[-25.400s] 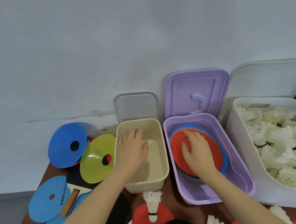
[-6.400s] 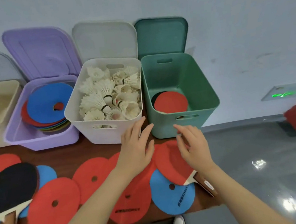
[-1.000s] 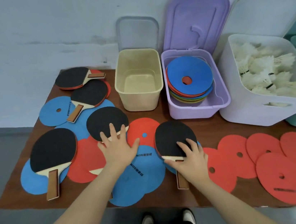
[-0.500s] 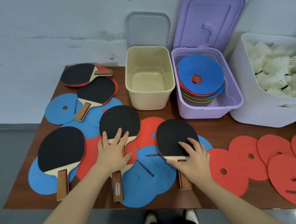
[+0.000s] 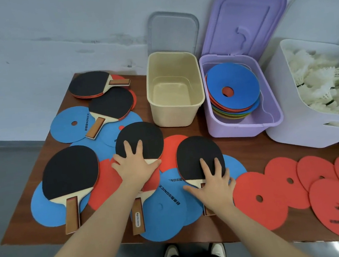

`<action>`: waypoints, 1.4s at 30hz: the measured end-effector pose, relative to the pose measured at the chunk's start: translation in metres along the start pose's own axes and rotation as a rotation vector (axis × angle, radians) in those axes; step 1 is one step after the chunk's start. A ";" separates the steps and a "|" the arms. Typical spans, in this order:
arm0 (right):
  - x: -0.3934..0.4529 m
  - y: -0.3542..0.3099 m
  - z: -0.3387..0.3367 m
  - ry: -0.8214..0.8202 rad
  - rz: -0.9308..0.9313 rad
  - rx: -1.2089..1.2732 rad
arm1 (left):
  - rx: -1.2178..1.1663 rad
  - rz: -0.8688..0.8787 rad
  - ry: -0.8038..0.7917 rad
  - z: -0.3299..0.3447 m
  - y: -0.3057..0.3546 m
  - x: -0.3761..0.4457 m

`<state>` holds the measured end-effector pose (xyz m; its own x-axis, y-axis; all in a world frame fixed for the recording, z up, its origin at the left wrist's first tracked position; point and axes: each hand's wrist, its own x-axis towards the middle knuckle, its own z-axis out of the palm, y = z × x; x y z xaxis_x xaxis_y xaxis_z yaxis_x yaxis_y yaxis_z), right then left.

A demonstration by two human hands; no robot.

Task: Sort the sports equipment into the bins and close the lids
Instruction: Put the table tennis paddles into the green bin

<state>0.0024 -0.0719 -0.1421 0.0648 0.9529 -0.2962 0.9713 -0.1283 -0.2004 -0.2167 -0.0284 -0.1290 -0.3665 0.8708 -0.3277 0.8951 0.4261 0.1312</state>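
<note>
Brown surface (image 5: 242,146) is carrying paddles and flat discs. Left hand (image 5: 135,167) is lying spread on the middle paddle (image 5: 140,140); right hand (image 5: 212,185) is lying spread on the near-edge paddle (image 5: 198,157). Cream bin (image 5: 177,110) is standing open at the far edge.

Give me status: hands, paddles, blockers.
Left hand flat on middle paddle, right hand flat on paddle beside it. Neither lifted. Beige bin empty, lid off. Nothing blocking.

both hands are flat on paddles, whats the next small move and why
Probably curl each hand round its paddle and lift: the left hand and right hand lie open on two black paddles, gripping nothing, and five paddles lie unsorted.
</note>
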 end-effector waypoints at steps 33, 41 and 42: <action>-0.079 0.220 -0.131 0.611 -0.277 0.312 | -0.411 0.299 0.549 -0.032 0.165 -0.218; -0.058 0.257 -0.186 0.782 -0.294 0.444 | -0.391 0.384 0.662 -0.056 0.241 -0.231; -0.051 0.261 -0.193 0.804 -0.294 0.447 | -0.395 0.397 0.688 -0.061 0.251 -0.226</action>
<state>0.2966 -0.1007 0.0012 0.1317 0.8459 0.5169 0.8073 0.2111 -0.5510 0.0753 -0.1035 0.0354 -0.2330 0.8727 0.4290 0.8823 0.0042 0.4706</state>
